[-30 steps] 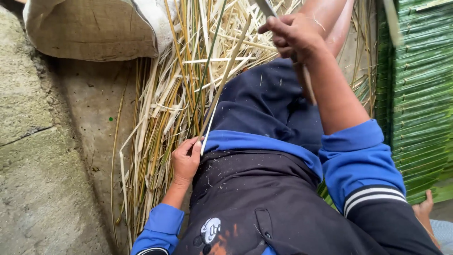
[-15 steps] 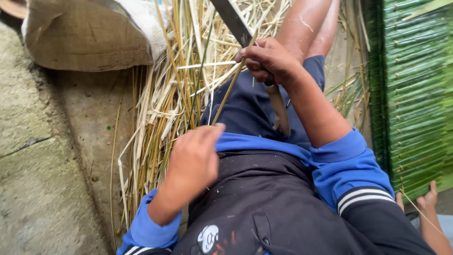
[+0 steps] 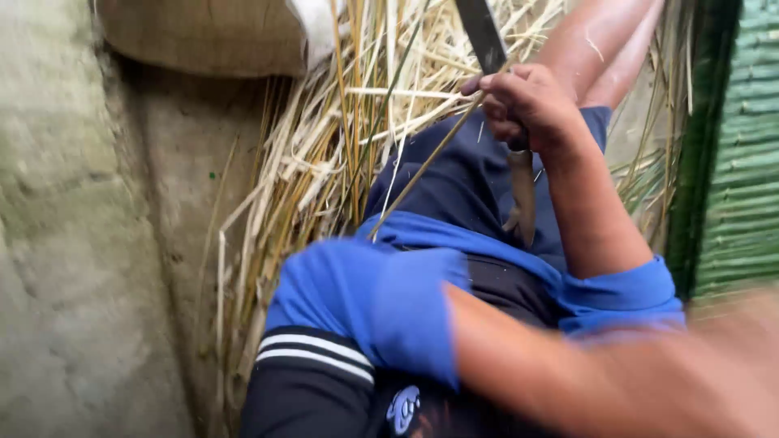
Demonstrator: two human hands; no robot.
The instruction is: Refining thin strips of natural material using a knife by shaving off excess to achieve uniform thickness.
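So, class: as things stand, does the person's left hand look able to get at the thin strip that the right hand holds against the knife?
Probably not at once. The left forearm sweeps off to the right and its hand is out of view, though nothing covers the strip below the right hand.

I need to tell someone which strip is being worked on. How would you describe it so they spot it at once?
Start at the straw pile beside the concrete wall, then find the right hand gripping a knife above the blue shorts. The strip slants from that hand down across the shorts: a single thin length lying on dark cloth, not in the heap.
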